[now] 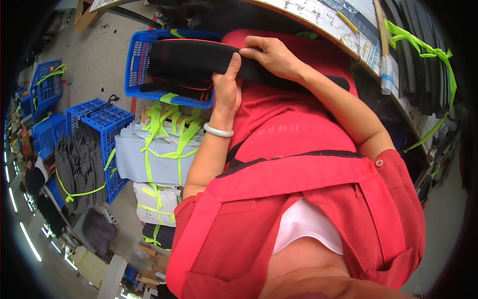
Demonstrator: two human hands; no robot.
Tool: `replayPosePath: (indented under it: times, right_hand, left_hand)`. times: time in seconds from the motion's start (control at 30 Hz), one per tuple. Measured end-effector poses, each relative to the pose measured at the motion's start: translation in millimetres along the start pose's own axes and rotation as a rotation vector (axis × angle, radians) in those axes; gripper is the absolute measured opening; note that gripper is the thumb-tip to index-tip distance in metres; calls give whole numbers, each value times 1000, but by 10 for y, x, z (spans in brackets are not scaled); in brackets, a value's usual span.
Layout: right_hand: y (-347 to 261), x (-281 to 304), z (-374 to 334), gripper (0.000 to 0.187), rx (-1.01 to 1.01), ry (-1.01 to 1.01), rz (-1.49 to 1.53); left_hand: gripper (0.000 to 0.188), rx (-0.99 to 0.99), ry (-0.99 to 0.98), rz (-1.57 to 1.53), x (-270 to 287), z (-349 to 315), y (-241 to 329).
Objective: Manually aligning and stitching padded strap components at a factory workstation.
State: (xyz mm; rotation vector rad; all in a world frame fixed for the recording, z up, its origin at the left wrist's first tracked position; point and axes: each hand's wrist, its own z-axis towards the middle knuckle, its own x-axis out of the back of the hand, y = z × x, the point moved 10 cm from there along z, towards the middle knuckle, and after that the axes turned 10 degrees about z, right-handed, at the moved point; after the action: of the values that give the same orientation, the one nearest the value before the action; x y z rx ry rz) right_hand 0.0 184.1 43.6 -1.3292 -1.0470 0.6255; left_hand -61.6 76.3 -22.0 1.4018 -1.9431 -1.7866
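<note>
A long piece of black textured fabric (194, 59) with a red edge stretches from above the blue basket (130, 74) across my lap. My left hand (228, 92) grips its near edge, thumb raised on top and the other fingers hidden beneath it. Over the far edge, my right hand (273, 57) pinches the fabric between thumb and forefinger. The dark end of the piece (338, 82) shows beyond my right forearm, over my red apron (294, 129). Inside the basket, more black pieces with red edges (184, 89) lie stacked under the held one.
A worktable (323, 20) runs along the far right, with a yellow pen-like tool (347, 22) on it. Dark strips (423, 65) tied with green ribbon hang at the right. Tied light-blue bundles (164, 162), a blue crate (107, 117) and grey pieces (79, 164) stand at my left.
</note>
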Motion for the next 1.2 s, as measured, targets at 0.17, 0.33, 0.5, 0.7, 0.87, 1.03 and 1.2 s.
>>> replayPosePath:
  times: [0.17, 0.33, 0.5, 0.7, 0.87, 1.03, 1.2]
  right_hand:
    - [138, -34, -57, 33, -166, -143, -59]
    - [112, -70, -15, 34, -92, -48, 70]
    - [86, -124, -8, 32, -87, -131, 63]
    - [29, -107, -49, 36, -112, -118, -204]
    - [-241, -84, -24, 30, 26, -50, -191]
    - [-646, -194, -103, 24, 166, -386, -624]
    - [-940, -548, -111, 19, 645, -385, -714]
  left_hand:
    - [17, 94, 68, -131, 238, 85, 24]
    - [20, 113, -15, -166, 36, 3, -44]
    - [21, 113, -52, -163, 63, -2, -113]
    - [24, 129, -5, -193, 205, 16, -105]
    - [31, 239, -39, -319, 323, -85, -134]
    - [39, -64, -181, 443, 692, -83, 934]
    - [18, 83, -562, 839, -50, -264, 541]
